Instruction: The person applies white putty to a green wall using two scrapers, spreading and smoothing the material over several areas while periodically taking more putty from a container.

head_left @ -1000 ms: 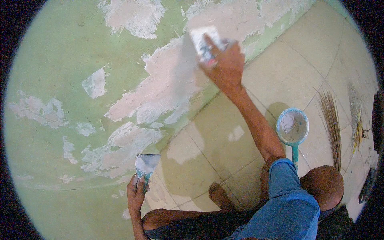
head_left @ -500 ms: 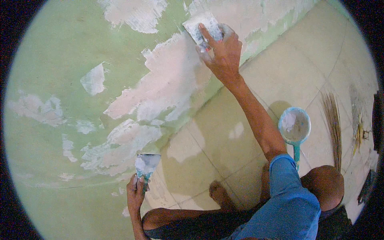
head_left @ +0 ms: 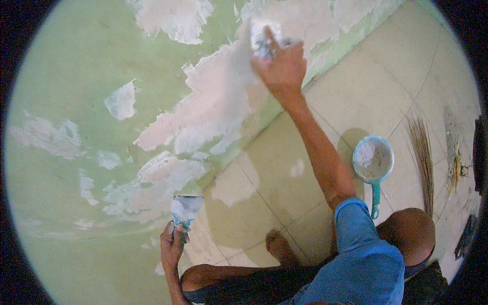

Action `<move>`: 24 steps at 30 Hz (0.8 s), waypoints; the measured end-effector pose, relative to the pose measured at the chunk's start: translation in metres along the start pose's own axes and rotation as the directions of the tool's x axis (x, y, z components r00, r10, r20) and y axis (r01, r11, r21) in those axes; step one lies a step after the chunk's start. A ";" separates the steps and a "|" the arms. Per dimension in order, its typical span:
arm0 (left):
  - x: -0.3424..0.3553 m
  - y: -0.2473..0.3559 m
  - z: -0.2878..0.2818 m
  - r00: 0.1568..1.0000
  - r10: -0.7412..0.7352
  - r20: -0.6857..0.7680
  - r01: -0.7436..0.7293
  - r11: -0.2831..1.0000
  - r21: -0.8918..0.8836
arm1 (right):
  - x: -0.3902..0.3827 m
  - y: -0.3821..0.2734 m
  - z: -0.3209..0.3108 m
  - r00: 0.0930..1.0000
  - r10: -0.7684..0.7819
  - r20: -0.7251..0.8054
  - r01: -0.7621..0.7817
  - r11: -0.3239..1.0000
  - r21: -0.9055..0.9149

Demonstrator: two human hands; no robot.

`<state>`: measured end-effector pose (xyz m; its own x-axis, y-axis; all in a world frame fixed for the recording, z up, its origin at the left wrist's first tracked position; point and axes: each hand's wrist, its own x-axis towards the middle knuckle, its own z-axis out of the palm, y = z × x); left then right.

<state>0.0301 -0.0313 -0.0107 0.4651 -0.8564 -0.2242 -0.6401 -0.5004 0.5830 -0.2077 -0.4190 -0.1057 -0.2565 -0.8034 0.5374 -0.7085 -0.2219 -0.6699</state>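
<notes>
My right hand (head_left: 284,66) is closed on a putty-smeared scraper (head_left: 264,40), its blade against the green wall (head_left: 66,193) over a pinkish-white patch of filler (head_left: 203,101). The hand and blade are blurred. Lower down, my left hand (head_left: 174,239) grips the teal handle of a putty knife (head_left: 187,207), whose wide metal blade carries white putty and points up. That knife is held near the wall's foot; I cannot tell whether it touches.
A dipper (head_left: 373,158) with a teal handle and white paste inside stands on the tiled floor (head_left: 284,188) right of my right forearm. Beyond it lies a bundle of thin broom sticks (head_left: 422,157). My bare foot (head_left: 280,246) and bent knee (head_left: 409,234) are close by.
My right hand and its scraper have shifted slightly to the right along the wall, the blade turning more upright. My left hand with the putty knife has barely moved.
</notes>
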 end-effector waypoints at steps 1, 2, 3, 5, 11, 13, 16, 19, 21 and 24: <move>0.000 0.001 0.001 1.000 -0.011 0.001 0.011 1.000 0.010 | -0.008 -0.007 -0.005 0.998 -0.021 0.063 0.024 0.998 -0.055; 0.001 0.003 0.001 1.000 0.009 0.002 -0.009 1.000 0.012 | -0.015 -0.011 -0.006 0.992 -0.108 0.061 0.111 0.993 -0.050; 0.001 0.004 0.001 1.000 0.027 0.005 -0.027 1.000 0.014 | -0.025 -0.010 -0.011 0.988 -0.110 0.110 0.116 0.992 -0.050; -0.001 0.005 0.001 1.000 0.023 0.000 -0.023 0.999 0.031 | -0.041 -0.008 -0.016 0.970 -0.120 0.210 0.131 0.991 -0.039; -0.004 -0.002 -0.002 0.999 -0.038 0.010 0.038 0.999 0.019 | 0.000 0.047 -0.009 0.970 -0.214 -0.117 0.219 0.975 0.032; -0.002 -0.005 -0.001 1.000 -0.018 0.005 0.018 0.999 0.034 | 0.017 0.058 0.000 0.948 -0.257 -0.185 0.268 0.963 0.032; -0.002 -0.004 0.002 1.000 0.000 -0.013 -0.001 1.000 -0.024 | -0.003 0.065 0.011 0.969 -0.248 0.003 0.248 0.968 -0.023; 0.002 -0.001 0.000 1.000 0.012 0.008 -0.012 1.000 0.003 | -0.020 0.066 0.009 0.988 -0.121 0.097 0.116 0.992 0.054; 0.001 -0.006 -0.002 1.000 0.006 0.016 -0.006 1.000 -0.008 | -0.012 0.065 -0.002 0.999 -0.015 0.035 0.009 0.986 0.169; -0.001 -0.008 -0.002 1.000 -0.011 0.028 0.011 1.000 -0.025 | 0.029 0.051 -0.011 0.952 0.256 0.169 -0.302 0.875 0.379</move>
<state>0.0360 -0.0264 -0.0134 0.4547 -0.8542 -0.2523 -0.6193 -0.5068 0.5997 -0.2591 -0.4478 -0.1187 -0.3143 -0.9148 0.2537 -0.2927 -0.1609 -0.9426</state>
